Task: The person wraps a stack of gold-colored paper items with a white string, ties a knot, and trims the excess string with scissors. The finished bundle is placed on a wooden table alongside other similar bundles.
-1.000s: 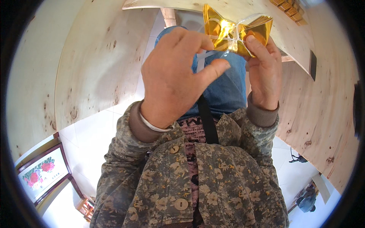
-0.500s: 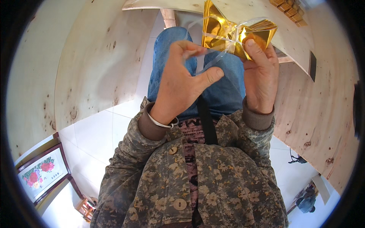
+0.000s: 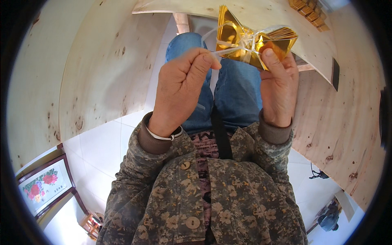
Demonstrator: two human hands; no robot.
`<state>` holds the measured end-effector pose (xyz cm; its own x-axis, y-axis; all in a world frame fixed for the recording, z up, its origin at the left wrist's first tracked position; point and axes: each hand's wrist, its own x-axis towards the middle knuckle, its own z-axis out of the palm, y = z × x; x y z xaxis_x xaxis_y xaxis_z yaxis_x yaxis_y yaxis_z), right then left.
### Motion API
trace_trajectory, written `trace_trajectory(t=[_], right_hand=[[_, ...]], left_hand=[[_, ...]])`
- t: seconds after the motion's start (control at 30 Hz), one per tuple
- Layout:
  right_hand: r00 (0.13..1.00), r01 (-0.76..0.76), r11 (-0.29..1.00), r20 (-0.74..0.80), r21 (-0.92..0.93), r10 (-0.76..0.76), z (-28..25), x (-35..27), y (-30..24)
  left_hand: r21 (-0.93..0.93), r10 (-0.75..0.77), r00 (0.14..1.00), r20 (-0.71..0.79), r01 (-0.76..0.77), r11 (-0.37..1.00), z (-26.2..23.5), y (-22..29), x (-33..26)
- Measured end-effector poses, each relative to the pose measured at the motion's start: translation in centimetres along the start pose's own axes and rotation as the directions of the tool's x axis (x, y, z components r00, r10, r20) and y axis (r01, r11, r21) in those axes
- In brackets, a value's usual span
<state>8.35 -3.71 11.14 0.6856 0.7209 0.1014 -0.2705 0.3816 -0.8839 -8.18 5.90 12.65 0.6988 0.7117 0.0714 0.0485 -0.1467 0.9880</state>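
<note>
Head view: shows, nearest, a brown floral jacket (image 3: 163,192) filling the lower centre, with a black strap (image 3: 221,136) and blue jeans (image 3: 241,83) just above. Left of centre, shows the left hand (image 3: 179,87), thumb pressed against curled fingers, pinching a translucent ribbon (image 3: 225,52) leading rightward. Right of centre, shows the right hand (image 3: 279,83), thumb in front and fingers behind, pinching the lower right part of a gold foil bundle (image 3: 230,37). Places that bundle near the top, right of centre, with layered sheets flared at both ends and ribbon around the middle. Farther off, shows pale wooden boards (image 3: 102,61) at left and right, then white floor tiles (image 3: 104,141) and a framed flower picture (image 3: 45,188) at lower left.
</note>
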Motion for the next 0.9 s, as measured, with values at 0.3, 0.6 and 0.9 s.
trace_trajectory(t=[0.3, 0.6, 0.9], right_hand=[[1.0, 0.002, 1.0, -0.011, -0.014, -0.002, 0.2, -0.3, -0.3], [0.999, 0.018, 0.998, -0.048, -0.062, -0.021, 0.1, -0.3, -0.2], [0.999, 0.045, 0.996, -0.027, -0.077, -0.047, 0.2, -0.5, -0.1]], left_hand=[[0.101, 0.097, 0.99, -0.106, -0.087, 0.991, -0.7, -1.0, 0.6], [0.514, 0.516, 0.792, -0.328, -0.308, 0.8, -0.7, -1.1, 2.0], [0.477, 0.599, 0.73, -0.331, -0.418, 0.773, 0.4, 0.6, 3.0]])
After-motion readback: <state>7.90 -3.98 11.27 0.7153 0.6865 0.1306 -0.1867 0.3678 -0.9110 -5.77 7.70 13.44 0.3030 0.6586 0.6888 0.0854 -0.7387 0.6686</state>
